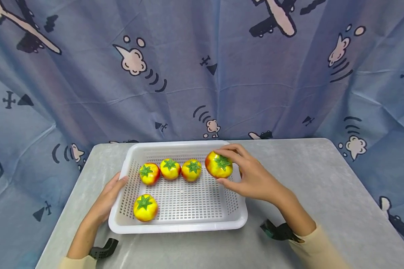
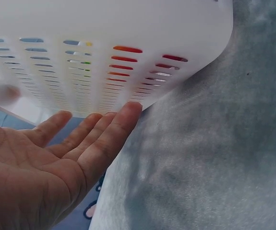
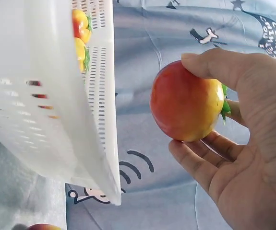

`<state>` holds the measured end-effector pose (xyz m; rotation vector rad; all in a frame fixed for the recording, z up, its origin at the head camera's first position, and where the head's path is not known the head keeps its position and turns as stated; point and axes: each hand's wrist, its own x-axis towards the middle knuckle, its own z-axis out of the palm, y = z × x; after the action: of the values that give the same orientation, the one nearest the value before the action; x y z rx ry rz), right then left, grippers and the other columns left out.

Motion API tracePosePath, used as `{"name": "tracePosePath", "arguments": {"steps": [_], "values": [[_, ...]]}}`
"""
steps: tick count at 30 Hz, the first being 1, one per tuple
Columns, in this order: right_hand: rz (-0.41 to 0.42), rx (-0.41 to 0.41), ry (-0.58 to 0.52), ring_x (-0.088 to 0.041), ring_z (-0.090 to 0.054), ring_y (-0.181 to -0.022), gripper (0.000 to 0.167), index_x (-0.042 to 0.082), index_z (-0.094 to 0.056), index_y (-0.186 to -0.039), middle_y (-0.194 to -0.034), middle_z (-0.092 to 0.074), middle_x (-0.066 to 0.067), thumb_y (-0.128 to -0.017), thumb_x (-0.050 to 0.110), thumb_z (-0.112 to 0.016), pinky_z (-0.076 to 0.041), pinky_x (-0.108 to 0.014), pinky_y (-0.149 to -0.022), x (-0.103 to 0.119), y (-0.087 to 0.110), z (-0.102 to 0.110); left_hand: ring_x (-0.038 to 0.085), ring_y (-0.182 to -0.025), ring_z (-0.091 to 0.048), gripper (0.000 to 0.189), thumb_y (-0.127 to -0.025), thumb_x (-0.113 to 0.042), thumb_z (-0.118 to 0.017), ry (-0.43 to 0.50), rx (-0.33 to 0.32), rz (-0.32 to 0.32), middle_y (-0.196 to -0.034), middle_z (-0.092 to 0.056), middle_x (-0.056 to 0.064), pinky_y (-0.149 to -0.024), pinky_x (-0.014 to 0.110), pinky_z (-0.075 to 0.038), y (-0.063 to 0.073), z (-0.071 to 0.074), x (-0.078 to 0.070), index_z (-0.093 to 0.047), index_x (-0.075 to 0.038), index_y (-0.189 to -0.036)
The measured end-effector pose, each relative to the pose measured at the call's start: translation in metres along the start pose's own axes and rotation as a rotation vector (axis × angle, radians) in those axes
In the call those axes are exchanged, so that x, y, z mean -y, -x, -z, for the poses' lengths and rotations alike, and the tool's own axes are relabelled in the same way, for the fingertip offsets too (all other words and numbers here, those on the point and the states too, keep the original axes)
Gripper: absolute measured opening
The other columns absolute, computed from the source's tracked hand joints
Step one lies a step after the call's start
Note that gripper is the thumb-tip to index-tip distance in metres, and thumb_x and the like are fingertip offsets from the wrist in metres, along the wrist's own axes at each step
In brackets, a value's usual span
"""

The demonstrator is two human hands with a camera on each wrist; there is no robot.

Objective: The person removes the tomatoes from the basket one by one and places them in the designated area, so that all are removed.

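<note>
A white perforated plastic basket (image 1: 175, 226) rests on the table. My left hand (image 1: 108, 196) holds its left side, thumb at the rim; in the left wrist view, the fingers (image 2: 110, 136) reach against the outer wall. Between thumb and fingertips, my right hand (image 1: 252, 175) pinches a red-and-yellow fruit (image 1: 218, 165) with a green leafy cap, over the basket's right end. Inside, three similar fruits stand in a row along the back: a left one (image 1: 149, 174), a middle one (image 1: 170, 169) and a right one (image 1: 191, 170). Another fruit (image 1: 145, 207) sits at the front left.
Part of one more fruit (image 3: 44, 226) shows outside the basket, low in the right wrist view. The grey table (image 1: 316, 186) extends to both sides. Behind it hangs a blue patterned curtain (image 1: 188, 74). Each wrist wears a black strap.
</note>
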<state>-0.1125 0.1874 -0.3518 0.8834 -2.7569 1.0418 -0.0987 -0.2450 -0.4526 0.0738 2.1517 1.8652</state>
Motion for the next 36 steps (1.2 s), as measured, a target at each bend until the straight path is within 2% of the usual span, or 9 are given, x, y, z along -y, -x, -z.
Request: {"name": "tracePosePath", "arguments": {"steps": [3,5,12,19,23,32,36], "values": [[-0.024,-0.04,-0.001,-0.027,-0.056,-0.131,0.075,0.019,-0.055,-0.153,-0.153,-0.049,-0.007,-0.086,0.02,-0.089,-0.063,-0.047,-0.098,-0.005,0.005,0.001,0.051,-0.134,-0.059,0.067,-0.117,-0.043,-0.029,-0.001,0.004,-0.001,-0.161,-0.036,0.04,-0.095,0.052,-0.066,-0.002,-0.001,0.0,-0.006,-0.01,-0.171],[-0.04,-0.069,0.003,-0.028,-0.056,-0.133,0.075,0.018,-0.055,-0.153,-0.152,-0.05,-0.008,-0.086,0.019,-0.089,-0.061,-0.051,-0.106,-0.008,0.009,0.0,0.053,-0.135,-0.058,0.067,-0.117,-0.043,-0.029,-0.003,0.005,-0.003,-0.162,-0.035,0.039,-0.095,0.053,-0.066,-0.003,-0.001,0.0,-0.006,-0.011,-0.171],[-0.103,-0.167,-0.007,-0.028,-0.055,-0.129,0.075,0.02,-0.055,-0.153,-0.151,-0.051,-0.008,-0.087,0.019,-0.088,-0.06,-0.056,-0.103,-0.018,0.024,0.0,0.057,-0.138,-0.054,0.067,-0.117,-0.043,-0.03,-0.017,-0.003,0.004,-0.162,-0.035,0.038,-0.095,0.053,-0.065,-0.002,0.0,0.002,-0.006,-0.011,-0.171],[-0.125,-0.271,0.013,-0.027,-0.056,-0.126,0.076,0.019,-0.055,-0.153,-0.148,-0.052,-0.011,-0.085,0.014,-0.089,-0.062,-0.06,-0.099,-0.029,0.035,0.0,0.058,-0.137,-0.054,0.068,-0.117,-0.043,-0.03,-0.04,-0.016,0.004,-0.162,-0.036,0.038,-0.093,0.052,-0.066,-0.001,-0.001,0.001,-0.006,-0.01,-0.171],[-0.148,-0.299,0.003,-0.032,-0.057,-0.128,0.077,0.017,-0.054,-0.154,-0.148,-0.051,-0.014,-0.085,0.012,-0.088,-0.06,-0.066,-0.1,-0.035,0.039,0.0,0.057,-0.136,-0.055,0.067,-0.117,-0.043,-0.03,-0.032,-0.014,0.007,-0.162,-0.036,0.038,-0.093,0.051,-0.067,-0.001,-0.002,0.001,-0.006,-0.011,-0.171],[-0.178,-0.324,0.017,-0.036,-0.056,-0.129,0.077,0.014,-0.053,-0.155,-0.148,-0.05,-0.017,-0.086,0.01,-0.088,-0.058,-0.068,-0.102,-0.047,0.046,0.003,0.046,-0.13,-0.062,0.066,-0.117,-0.041,-0.029,-0.013,0.003,-0.003,-0.159,-0.038,0.04,-0.093,0.049,-0.067,-0.002,-0.003,0.001,-0.008,-0.008,-0.17],[-0.205,-0.328,0.001,-0.037,-0.054,-0.132,0.076,0.013,-0.053,-0.155,-0.15,-0.05,-0.017,-0.087,0.01,-0.086,-0.057,-0.07,-0.102,-0.054,0.05,0.003,0.043,-0.128,-0.065,0.065,-0.117,-0.041,-0.03,-0.021,-0.013,-0.012,-0.157,-0.04,0.04,-0.091,0.048,-0.068,-0.001,-0.002,-0.001,-0.009,-0.008,-0.17]]}}
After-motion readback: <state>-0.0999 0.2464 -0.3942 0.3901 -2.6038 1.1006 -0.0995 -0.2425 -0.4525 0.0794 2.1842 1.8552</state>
